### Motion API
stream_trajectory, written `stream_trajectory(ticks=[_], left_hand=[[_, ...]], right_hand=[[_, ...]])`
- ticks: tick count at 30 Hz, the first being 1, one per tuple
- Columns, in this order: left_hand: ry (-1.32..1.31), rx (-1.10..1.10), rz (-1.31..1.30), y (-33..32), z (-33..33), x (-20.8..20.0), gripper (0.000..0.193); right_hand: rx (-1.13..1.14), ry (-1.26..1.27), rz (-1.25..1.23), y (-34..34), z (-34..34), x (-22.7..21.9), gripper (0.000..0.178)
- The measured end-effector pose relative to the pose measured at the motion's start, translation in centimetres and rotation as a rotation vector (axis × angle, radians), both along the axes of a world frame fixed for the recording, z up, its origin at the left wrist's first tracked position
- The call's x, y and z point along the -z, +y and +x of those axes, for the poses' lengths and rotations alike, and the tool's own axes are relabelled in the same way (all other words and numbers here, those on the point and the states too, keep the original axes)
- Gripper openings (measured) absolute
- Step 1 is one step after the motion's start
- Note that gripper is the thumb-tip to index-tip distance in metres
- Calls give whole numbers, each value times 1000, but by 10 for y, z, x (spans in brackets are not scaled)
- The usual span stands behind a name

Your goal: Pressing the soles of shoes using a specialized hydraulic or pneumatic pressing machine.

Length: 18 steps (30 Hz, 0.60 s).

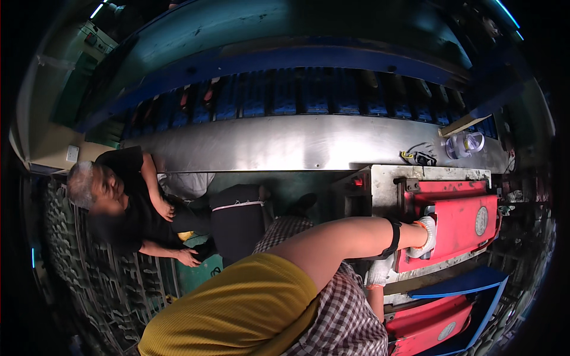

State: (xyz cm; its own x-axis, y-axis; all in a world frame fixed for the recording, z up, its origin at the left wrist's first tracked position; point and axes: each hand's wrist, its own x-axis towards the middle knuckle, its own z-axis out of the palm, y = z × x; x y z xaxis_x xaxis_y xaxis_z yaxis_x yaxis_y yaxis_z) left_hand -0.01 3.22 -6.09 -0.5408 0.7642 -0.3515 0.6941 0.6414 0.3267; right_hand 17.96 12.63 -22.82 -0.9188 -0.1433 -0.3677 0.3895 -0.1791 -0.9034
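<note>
My left hand [423, 238], in a white knitted glove, reaches across to a red hinged cover [460, 228] with a round pale emblem. Its fingers are closed at the cover's near edge, by a small grey handle [430, 210]. My right hand [380, 272], also white-gloved, is below my left forearm at the near side of the pale machine [389, 184] that carries the cover. Its fingers are mostly hidden, so its grip does not show. A second red cover [430, 326] lies lower, beside a blue frame [484, 293].
A person in dark clothes [133, 207] sits at the left, next to a black padded seat [237, 219]. Along the back runs a metal bench [267, 142] holding a clear plastic jug [464, 145] and a dark cord-like item [419, 158]. Racks with many grey-green forms [89, 267] stand at the left.
</note>
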Motion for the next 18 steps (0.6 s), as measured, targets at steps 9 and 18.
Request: stream_trajectory(ticks=[9,18], left_hand=[[-136,49,-11,3,-8,-1,49],[-133,44,-53,-6,-3,-7,56]], right_hand=[[72,-123,235,-28,-7,-56,57],[-23,12,205,-24,-2,-36,53]])
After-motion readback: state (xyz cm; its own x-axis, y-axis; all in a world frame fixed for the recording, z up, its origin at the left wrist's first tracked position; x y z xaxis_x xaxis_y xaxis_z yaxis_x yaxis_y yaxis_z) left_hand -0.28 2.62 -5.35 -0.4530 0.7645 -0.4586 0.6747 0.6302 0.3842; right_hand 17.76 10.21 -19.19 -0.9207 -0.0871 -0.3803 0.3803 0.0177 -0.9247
